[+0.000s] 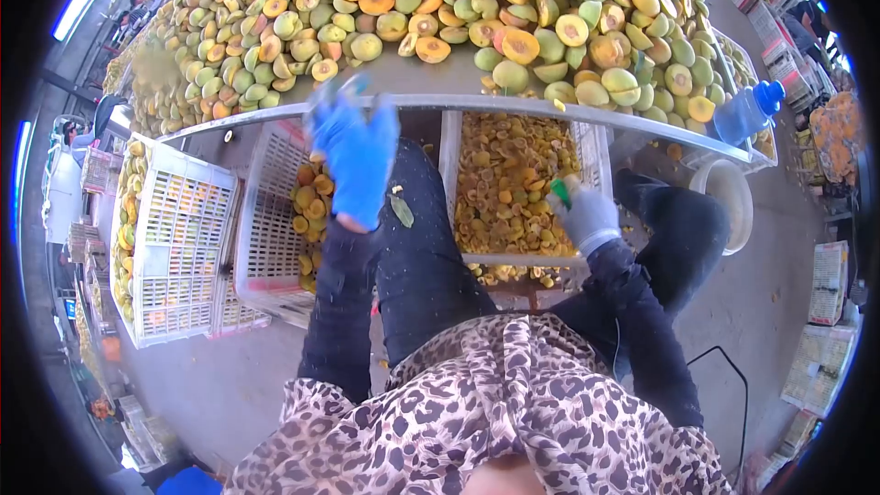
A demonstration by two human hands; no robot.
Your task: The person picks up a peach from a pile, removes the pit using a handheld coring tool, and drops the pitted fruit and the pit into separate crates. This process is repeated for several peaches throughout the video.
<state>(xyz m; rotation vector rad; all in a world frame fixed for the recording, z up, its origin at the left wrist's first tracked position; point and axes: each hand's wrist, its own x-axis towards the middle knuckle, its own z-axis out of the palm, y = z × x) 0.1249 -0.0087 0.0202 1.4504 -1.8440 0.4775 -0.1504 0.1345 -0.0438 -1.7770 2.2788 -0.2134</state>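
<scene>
My left hand (pixel 356 156), in a blue glove, is over the table's front rim, by the heap of halved yellow-green fruit (pixel 394 23). Its fingers are smeared by motion, and I cannot tell whether they hold anything. My right hand (pixel 591 217), in a pale grey glove, is closed on a small tool with a green part (pixel 560 191); the rest of the tool is hidden in the fist. Below that hand, between my knees, a crate of small fruit pieces and pits (pixel 513 192) sits under the table edge.
A white crate (pixel 252 220) with fruit halves stands by my left leg, and another full white crate (pixel 183 229) beyond it. A blue-capped bottle (pixel 747 113) lies at the table's right end, above a white bucket (pixel 733 202). A leaf (pixel 401 211) rests on my left thigh.
</scene>
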